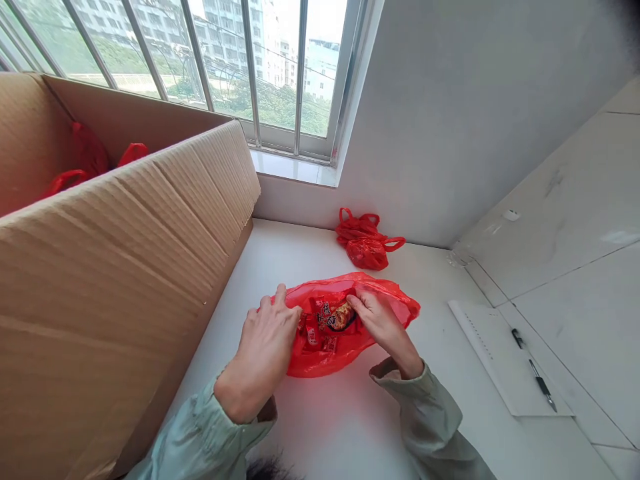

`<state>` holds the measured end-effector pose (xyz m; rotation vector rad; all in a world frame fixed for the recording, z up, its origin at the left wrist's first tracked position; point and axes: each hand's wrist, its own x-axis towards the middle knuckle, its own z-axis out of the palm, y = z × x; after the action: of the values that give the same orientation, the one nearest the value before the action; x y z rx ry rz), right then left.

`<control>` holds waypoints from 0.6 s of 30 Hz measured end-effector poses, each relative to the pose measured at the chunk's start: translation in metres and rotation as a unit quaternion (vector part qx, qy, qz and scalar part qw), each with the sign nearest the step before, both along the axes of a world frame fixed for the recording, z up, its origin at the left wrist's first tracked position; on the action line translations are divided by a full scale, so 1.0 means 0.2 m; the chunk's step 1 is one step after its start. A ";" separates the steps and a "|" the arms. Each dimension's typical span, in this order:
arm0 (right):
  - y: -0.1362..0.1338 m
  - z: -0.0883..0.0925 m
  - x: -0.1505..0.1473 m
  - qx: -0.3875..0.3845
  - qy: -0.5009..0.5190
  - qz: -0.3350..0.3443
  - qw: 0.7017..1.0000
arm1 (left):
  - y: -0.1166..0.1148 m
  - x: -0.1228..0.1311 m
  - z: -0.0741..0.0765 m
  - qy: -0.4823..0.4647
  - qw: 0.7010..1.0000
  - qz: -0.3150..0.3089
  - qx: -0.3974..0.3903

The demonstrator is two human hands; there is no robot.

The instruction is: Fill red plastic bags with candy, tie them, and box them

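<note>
Mid-tabletop, beside the brown cardboard box (125,267), our left hand (265,347) and right hand (383,323) each pinch the rim of a thin red plastic bag (323,360), spreading its mouth so printed snack packets (333,319) show.

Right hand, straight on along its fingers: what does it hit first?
Likely the snack packet inside the open red bag; the right hand seems to touch it at the fingertips, depth unclear.
</note>
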<state>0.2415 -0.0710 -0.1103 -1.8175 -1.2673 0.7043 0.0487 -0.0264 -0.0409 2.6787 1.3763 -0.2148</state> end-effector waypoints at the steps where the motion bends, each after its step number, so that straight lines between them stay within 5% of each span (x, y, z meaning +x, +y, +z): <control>1: 0.02 -0.02 -0.01 -0.002 0.001 -0.012 1.000 | 0.00 -0.01 0.00 -0.003 1.000 0.002 0.001; 10: 0.00 -0.10 -0.08 0.003 -0.084 -0.022 0.996 | 0.03 -0.06 -0.10 -0.044 0.999 0.008 0.026; 14: 0.01 -0.06 -0.12 0.035 -0.124 0.085 0.988 | 0.03 -0.07 -0.09 -0.083 0.996 0.007 0.022; 18: 0.06 -0.07 -0.15 0.079 -0.212 0.233 0.946 | 0.02 -0.08 -0.05 -0.118 0.993 -0.007 0.011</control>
<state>0.2112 -0.0591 -0.1238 -1.5956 -2.0198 0.4443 0.0326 -0.0218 -0.0506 2.6295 1.2940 0.1131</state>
